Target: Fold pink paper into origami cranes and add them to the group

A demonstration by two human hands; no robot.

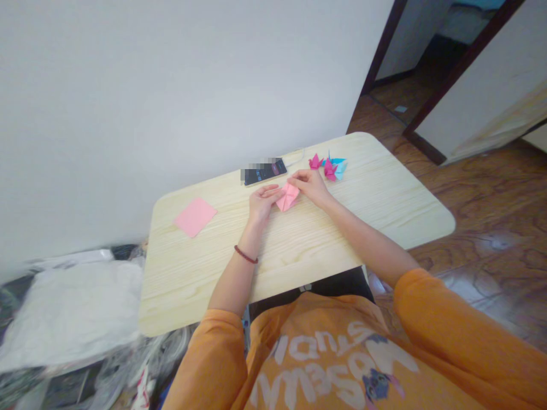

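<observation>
A small piece of folded pink origami paper (288, 197) is held between my two hands over the middle of the table, its crease lines showing. My left hand (262, 203) pinches its left edge, thumb on top. At its upper right edge, the fingertips of my right hand (308, 185) are closed on the same paper. Just beyond my right hand stand several folded paper cranes: magenta ones (330, 169), a blue one (337, 161) and a pale blue one (341, 171). Off to the left lies a flat pink paper square (195, 217).
A phone (265, 171) with its screen lit lies near the wall side of the light wooden table (376, 199), a white cable at its right end. The wall (183, 85) borders the far edge. White bags (77, 313) are piled on the left; a doorway stands at right.
</observation>
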